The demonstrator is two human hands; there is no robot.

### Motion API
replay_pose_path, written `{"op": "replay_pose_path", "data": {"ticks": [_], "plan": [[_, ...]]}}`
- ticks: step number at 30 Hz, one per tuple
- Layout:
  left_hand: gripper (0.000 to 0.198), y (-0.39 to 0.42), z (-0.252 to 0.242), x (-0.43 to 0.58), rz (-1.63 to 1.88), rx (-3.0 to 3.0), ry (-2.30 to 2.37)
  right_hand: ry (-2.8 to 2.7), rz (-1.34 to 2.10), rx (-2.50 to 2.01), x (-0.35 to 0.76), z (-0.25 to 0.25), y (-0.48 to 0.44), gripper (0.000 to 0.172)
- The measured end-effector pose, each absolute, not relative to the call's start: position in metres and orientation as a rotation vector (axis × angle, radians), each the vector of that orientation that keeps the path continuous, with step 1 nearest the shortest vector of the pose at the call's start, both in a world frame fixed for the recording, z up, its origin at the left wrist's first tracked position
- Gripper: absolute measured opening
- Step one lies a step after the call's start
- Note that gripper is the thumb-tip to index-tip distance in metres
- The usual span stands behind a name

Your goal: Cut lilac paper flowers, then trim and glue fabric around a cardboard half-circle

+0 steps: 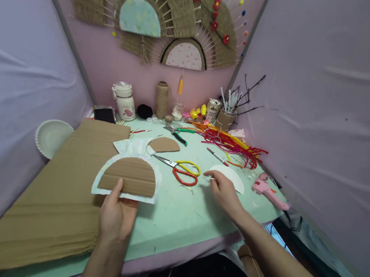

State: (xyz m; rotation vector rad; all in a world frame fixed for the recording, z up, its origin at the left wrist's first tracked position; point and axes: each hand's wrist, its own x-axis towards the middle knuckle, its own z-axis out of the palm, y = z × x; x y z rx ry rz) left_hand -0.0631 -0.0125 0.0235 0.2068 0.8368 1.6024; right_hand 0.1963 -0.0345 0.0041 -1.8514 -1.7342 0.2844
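Observation:
My left hand [117, 216] grips the lower edge of a cardboard half-circle [138, 175] backed by a larger pale blue patterned half-circle [96, 183], its thumb on the cardboard face. My right hand [221, 187] is over the table with fingers curled together; a small whitish bit shows at the fingertips, too small to name. Beside that hand lies a white half-circle [232, 178], partly covered by it. Scissors [185, 170] with yellow and red handles lie between my hands, blades partly spread. Behind the held piece are a cut pale blue scrap [136, 145] and another cardboard half-circle [165, 145].
A large cardboard sheet [61, 185] covers the table's left side. Pliers [179, 133], a pen [217, 157], bundled pipe cleaners [229, 142] and a pink glue gun [270, 191] lie behind and right. A bottle [124, 102] and twine spool [161, 101] stand at the back.

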Motion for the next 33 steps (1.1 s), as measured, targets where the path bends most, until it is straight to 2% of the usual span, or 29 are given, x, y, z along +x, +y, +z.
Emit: {"op": "replay_pose_path", "data": {"ticks": [6, 10, 17, 22, 26, 30, 33], "plan": [[0.037, -0.011, 0.02, -0.063, 1.6, 0.213, 0.835, -1.914, 0.288, -1.875, 0.214, 0.014, 0.016, 0.025], [0.037, -0.01, 0.017, -0.063, 1.616, 0.207, 0.835, -2.107, 0.306, -1.855, 0.207, 0.01, 0.047, 0.025], [0.037, -0.012, 0.019, -0.062, 1.588, 0.192, 0.854, -2.153, 0.263, -1.867, 0.205, 0.003, 0.053, 0.011], [0.035, -0.013, 0.022, -0.062, 1.576, 0.161, 0.861, -2.007, 0.136, -1.882, 0.213, 0.012, 0.05, 0.034], [0.036, -0.013, 0.023, -0.061, 1.568, 0.151, 0.852, -2.164, 0.222, -1.787, 0.22, 0.016, 0.051, 0.014], [0.036, -0.013, 0.023, -0.06, 1.576, 0.143, 0.872, -2.325, 0.332, -1.741, 0.22, 0.013, 0.054, 0.019], [0.034, -0.014, 0.024, -0.06, 1.573, 0.133, 0.886, -2.363, 0.373, -1.728, 0.217, 0.01, 0.058, 0.011]]}}
